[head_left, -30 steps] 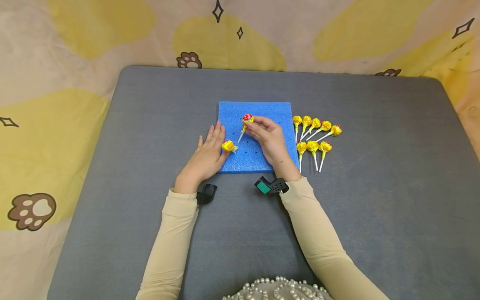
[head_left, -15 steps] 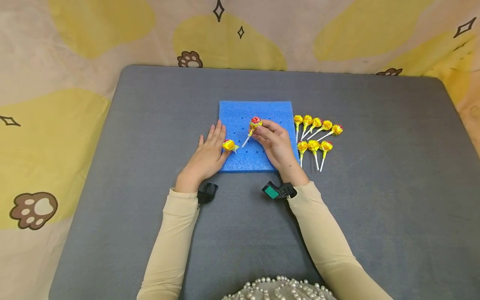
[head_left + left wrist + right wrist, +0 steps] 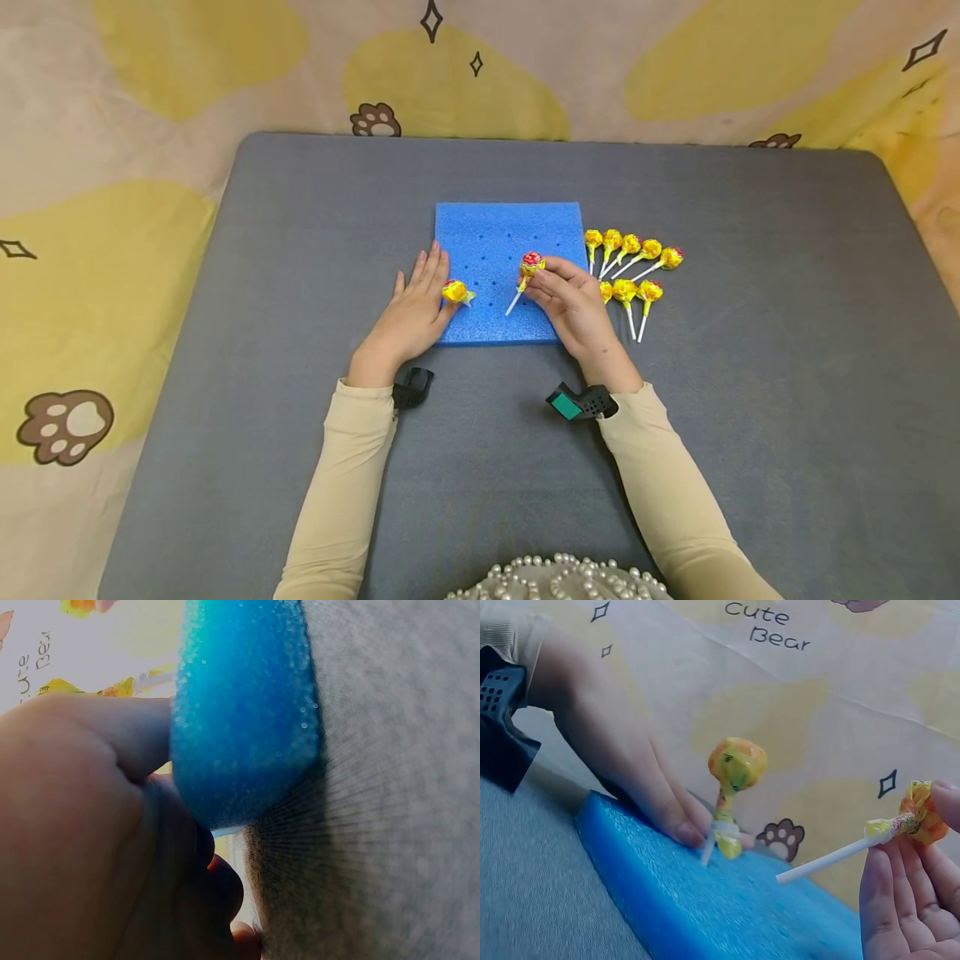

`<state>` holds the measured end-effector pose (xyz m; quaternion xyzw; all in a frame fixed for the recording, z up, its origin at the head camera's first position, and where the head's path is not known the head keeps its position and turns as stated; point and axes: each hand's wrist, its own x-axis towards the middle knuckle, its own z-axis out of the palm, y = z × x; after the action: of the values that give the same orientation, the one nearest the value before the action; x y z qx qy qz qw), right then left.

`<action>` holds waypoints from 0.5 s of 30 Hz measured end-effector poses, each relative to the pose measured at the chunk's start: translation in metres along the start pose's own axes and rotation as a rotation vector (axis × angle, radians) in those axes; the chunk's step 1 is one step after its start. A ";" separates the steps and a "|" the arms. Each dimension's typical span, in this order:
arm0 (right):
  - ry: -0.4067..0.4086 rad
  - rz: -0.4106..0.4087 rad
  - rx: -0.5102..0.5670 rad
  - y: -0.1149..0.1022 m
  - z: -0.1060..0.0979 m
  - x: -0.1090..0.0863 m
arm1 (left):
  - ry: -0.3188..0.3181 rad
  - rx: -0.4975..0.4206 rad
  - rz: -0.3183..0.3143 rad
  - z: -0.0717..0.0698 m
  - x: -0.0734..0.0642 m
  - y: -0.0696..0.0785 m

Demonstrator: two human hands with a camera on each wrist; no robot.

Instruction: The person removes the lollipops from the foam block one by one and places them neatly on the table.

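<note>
Pinched in my right hand [image 3: 573, 312] is a yellow-and-red wrapped lollipop [image 3: 532, 265], its white stick slanting down and left above the blue foam board [image 3: 510, 218]. The right wrist view shows the stick's end [image 3: 802, 871] free, apart from the foam. Another lollipop [image 3: 737, 763] stands in the board near its left edge, slightly tilted. Beside it my left hand [image 3: 405, 325] rests against that edge with straight fingers, the thumb lying on the foam top. In the left wrist view the hand touches the foam's side [image 3: 244, 727]. Small holes dot the board in rows.
Right of the board, several lollipops [image 3: 651, 250] lie in a back row, with a front row [image 3: 624, 290] nearer me; my right hand partly covers one of these. Everything lies on a grey table [image 3: 787, 375]. A patterned cloth [image 3: 600, 67] hangs behind.
My right hand has moved right and toward me with the lollipop, now over the board's right half. The left hand and the standing lollipop have stayed in place.
</note>
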<state>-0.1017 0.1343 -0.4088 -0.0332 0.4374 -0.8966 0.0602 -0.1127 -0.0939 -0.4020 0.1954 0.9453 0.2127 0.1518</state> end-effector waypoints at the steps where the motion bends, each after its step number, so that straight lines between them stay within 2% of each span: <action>1: 0.006 -0.007 -0.005 -0.001 -0.002 -0.002 | 0.000 -0.001 0.002 0.000 0.000 0.000; 10: 0.047 -0.078 -0.073 -0.022 -0.017 -0.021 | 0.006 -0.008 0.010 0.002 0.000 -0.001; 15: 0.083 -0.147 -0.082 -0.037 -0.023 -0.024 | -0.001 -0.009 0.001 0.002 0.000 -0.001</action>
<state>-0.0838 0.1778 -0.3938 -0.0306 0.4722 -0.8806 -0.0251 -0.1127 -0.0943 -0.4044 0.1952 0.9441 0.2172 0.1530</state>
